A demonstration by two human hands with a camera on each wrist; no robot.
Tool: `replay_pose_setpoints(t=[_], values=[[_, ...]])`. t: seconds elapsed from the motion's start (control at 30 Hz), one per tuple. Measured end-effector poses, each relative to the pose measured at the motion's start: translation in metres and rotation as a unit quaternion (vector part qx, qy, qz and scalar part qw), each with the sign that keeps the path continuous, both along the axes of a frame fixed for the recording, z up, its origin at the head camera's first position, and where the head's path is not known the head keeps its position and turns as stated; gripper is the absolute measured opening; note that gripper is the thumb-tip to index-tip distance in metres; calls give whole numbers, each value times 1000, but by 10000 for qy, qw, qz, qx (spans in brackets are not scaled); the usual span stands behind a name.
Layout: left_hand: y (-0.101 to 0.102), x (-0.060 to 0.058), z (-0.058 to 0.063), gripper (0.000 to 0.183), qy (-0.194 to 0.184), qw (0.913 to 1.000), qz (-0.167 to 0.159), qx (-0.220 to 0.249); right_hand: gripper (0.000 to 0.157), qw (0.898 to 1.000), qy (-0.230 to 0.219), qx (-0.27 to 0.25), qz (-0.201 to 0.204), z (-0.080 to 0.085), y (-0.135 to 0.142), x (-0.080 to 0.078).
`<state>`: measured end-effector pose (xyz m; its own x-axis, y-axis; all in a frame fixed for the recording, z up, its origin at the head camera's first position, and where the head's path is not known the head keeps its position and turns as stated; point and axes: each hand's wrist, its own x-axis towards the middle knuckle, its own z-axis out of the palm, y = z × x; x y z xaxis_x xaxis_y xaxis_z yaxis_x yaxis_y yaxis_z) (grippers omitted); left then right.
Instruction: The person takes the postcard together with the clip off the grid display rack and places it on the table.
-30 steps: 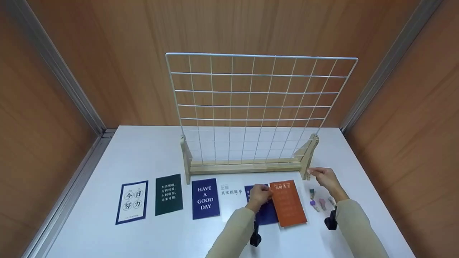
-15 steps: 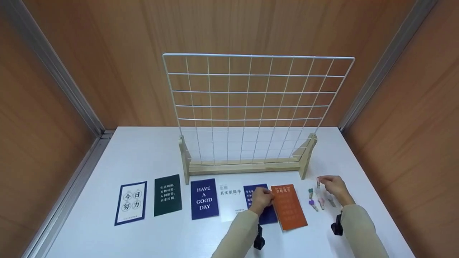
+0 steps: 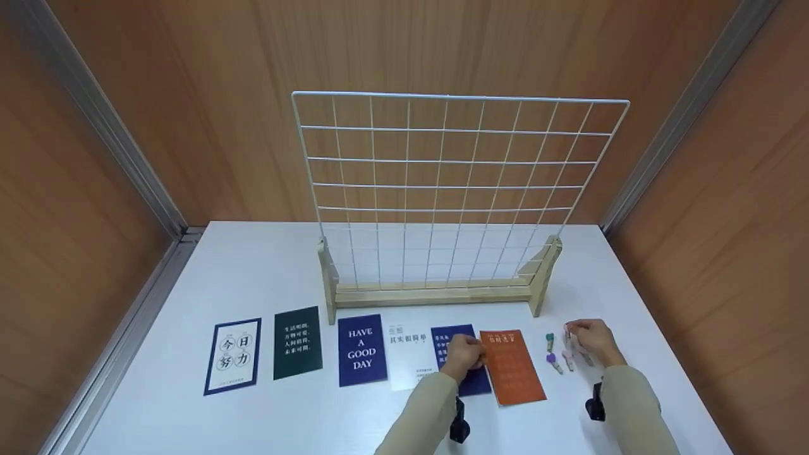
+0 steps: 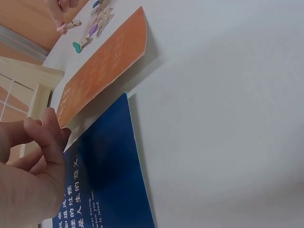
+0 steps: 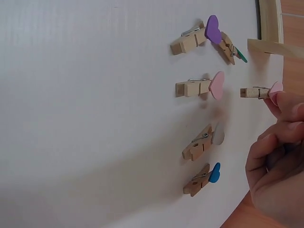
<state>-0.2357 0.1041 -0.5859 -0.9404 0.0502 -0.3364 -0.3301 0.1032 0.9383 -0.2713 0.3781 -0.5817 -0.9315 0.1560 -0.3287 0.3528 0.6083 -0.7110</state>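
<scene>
My left hand [image 3: 463,355] pinches the left edge of an orange card [image 3: 513,366]. In the left wrist view, that card [image 4: 107,66] is slightly bowed, its near edge raised above the table. Beneath the left hand lies a dark blue card [image 4: 111,161] with white writing, partly covered in the head view. My right hand [image 3: 594,341] pinches a small wooden clothespin [image 5: 256,92] by its pink heart end, off the table. Several more heart-topped clothespins lie close by, among them a purple one [image 5: 192,40], a pink one [image 5: 194,88] and a blue one [image 5: 202,179].
A white wire grid [image 3: 442,162] stands upright in a wooden base [image 3: 436,295] behind the cards. Left of the hands lie a white card [image 3: 407,363], a blue "HAVE A GOOD DAY" card [image 3: 362,373], a green card [image 3: 297,363] and a blue-bordered card [image 3: 232,379].
My right hand has come from beside the base's right foot towards the front and right, over the clothespins. The orange card has shifted slightly frontward and right with my left hand.
</scene>
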Motion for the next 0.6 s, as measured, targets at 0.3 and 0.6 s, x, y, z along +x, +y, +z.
replay_pose_setpoints(t=[0.3, 0.6], values=[[-1, 3, 2, 16, -111, 9998, 5, -181, 36, 9991, -398, 110, -133, -7, -2, -3], [-11, 3, 3, 14, 77, 9993, 37, -355, 40, 9979, -605, 63, -227, -2, -8, 1]])
